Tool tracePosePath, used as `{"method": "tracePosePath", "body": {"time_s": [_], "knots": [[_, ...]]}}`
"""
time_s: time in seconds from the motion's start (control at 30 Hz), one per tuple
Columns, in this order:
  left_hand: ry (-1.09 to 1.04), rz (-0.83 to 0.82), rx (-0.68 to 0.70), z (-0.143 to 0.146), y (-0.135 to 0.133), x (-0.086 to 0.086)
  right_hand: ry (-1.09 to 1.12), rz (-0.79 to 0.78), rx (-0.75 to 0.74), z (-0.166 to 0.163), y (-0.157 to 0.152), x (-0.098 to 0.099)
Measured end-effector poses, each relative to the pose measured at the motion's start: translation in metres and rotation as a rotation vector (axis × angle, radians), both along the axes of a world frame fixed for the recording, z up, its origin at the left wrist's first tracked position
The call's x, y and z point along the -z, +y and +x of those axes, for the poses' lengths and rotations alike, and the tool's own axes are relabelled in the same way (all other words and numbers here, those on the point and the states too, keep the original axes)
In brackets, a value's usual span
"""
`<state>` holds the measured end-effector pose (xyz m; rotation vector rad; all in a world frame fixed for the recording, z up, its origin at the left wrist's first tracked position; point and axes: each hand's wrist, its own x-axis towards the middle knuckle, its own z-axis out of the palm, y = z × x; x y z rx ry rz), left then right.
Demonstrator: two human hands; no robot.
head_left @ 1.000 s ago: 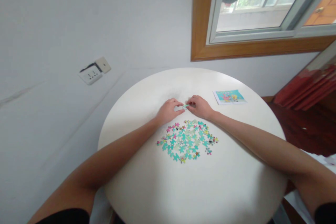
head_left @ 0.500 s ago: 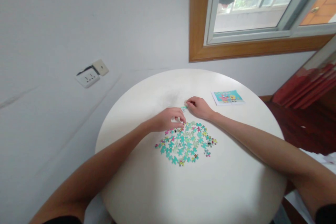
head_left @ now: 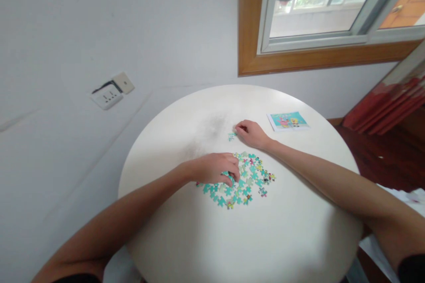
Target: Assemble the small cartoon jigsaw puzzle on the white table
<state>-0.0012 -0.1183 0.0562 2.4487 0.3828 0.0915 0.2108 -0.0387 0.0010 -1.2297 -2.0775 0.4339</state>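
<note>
A heap of small teal, pink and yellow puzzle pieces (head_left: 247, 179) lies in the middle of a round white table (head_left: 239, 234). My left hand (head_left: 216, 169) rests on the heap's left side, fingers curled down onto the pieces; I cannot make out whether it holds one. Beyond the heap my right hand (head_left: 251, 133) lies on the table with fingers curled, its fingertips at a small joined bit of puzzle (head_left: 232, 135).
A printed picture card (head_left: 288, 120) lies on the table at the far right. A wall with a socket (head_left: 106, 95) is on the left, a wood-framed window (head_left: 318, 53) behind the table, and red fabric (head_left: 385, 110) on the right.
My left hand has left the small joined bit and moved back towards me onto the heap of pieces. My right hand has stayed beside the joined bit.
</note>
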Motion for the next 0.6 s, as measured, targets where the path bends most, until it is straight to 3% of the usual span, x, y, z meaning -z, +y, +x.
{"method": "tracePosePath", "body": {"time_s": [0.3, 0.6], "knots": [[0.021, 0.105, 0.045, -0.0003, -0.001, -0.0018, 0.02, -0.006, 0.003, 0.0, 0.0001, 0.0001], [0.019, 0.057, 0.089, -0.0003, -0.0003, -0.0057, 0.043, -0.021, 0.009, 0.0004, 0.0007, 0.0008]]}}
